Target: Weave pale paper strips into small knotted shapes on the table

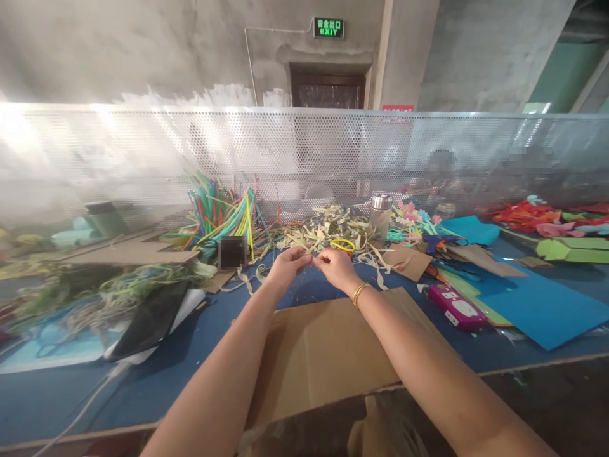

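Observation:
My left hand (287,270) and my right hand (335,266) meet above the blue tabletop, just past a flat piece of brown cardboard (328,349). Thumb and fingers are pinched together on both, with the fingertips nearly touching. Whatever lies between them is too small to make out. Close behind is a heap of pale green fabric strips (328,228). Yellow-handled scissors (343,244) rest at the heap's front, beside my right hand. A gold chain bracelet (360,293) circles my right wrist.
Colourful stems (223,212) are bundled at back left, and a bottle (380,216) stands at back right. A purple case (457,307) and blue sheets (547,304) lie on the right. On the left are a dark tablet-like panel (150,320) and a white cable (90,400). A perforated screen (304,146) borders the back.

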`<state>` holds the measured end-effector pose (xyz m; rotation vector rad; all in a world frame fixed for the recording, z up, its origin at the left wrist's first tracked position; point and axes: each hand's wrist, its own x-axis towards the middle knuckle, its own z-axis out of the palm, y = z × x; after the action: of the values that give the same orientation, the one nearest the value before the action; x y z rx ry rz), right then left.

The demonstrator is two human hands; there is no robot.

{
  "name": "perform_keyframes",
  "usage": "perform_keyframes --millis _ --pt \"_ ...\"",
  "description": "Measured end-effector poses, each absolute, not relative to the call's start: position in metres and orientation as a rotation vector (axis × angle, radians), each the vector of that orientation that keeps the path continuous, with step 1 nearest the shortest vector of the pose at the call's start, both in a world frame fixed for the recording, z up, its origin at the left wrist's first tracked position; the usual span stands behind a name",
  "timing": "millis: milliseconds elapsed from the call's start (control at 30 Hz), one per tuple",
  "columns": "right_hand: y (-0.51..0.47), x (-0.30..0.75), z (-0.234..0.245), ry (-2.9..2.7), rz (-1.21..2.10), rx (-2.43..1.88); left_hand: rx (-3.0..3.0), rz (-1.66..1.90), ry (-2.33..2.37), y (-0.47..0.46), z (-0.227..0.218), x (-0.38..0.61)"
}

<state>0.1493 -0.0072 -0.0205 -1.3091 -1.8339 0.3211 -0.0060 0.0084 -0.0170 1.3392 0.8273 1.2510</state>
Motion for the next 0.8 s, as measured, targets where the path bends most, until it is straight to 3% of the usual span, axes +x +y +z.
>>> perform_keyframes --millis 300,567,800 --pt "-0.001 0.156 -0.018 -1.515 0.549 -1.230 0.997 1.326 0.905 0.015 -0.021 -0.008" --pt "-0.003 0.148 -0.017 -1.373 0.940 -1.055 1.328 1.441 1.022 0.009 -0.020 0.000" --pt "-0.005 0.144 -0.017 -1.397 1.006 -1.036 1.295 1.446 0.904 0.004 -0.014 0.005"
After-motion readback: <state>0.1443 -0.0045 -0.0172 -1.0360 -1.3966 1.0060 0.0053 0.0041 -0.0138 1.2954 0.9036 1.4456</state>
